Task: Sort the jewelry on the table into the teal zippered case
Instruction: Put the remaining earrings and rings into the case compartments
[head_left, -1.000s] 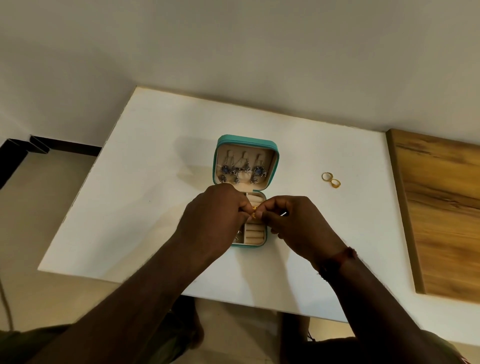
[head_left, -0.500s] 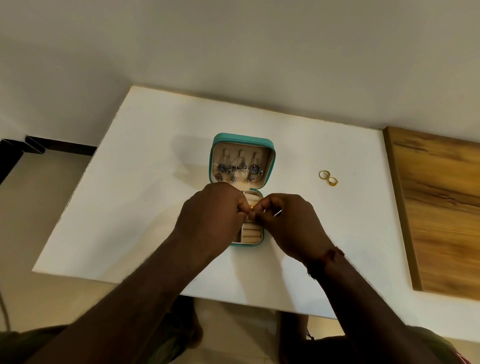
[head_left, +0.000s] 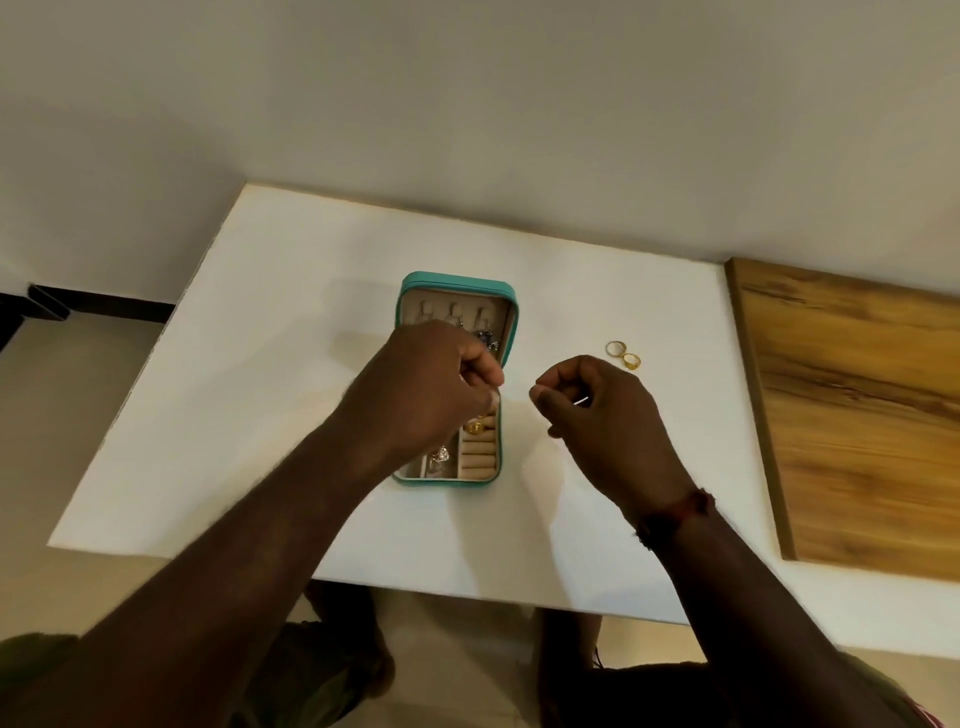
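While over teal case (head_left: 457, 281), left hand (head_left: 431, 384): curled; contents impossible to tell.
Right hand (head_left: 602, 415): likewise curled, contents unclear.
Gold rings (head_left: 630, 359): case's 3 o'clock; pinch singly.

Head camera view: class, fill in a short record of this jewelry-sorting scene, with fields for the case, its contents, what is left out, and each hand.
Case: teal zippered case, open, lid raised
Contents: earrings on the lid; gold ring in the ring rolls; silver piece beside them
Left out: two gold rings on the table, right of the case
Left hand: over the case, fingers curled; grip unclear
Right hand: right of the case, fingers curled; grip unclear
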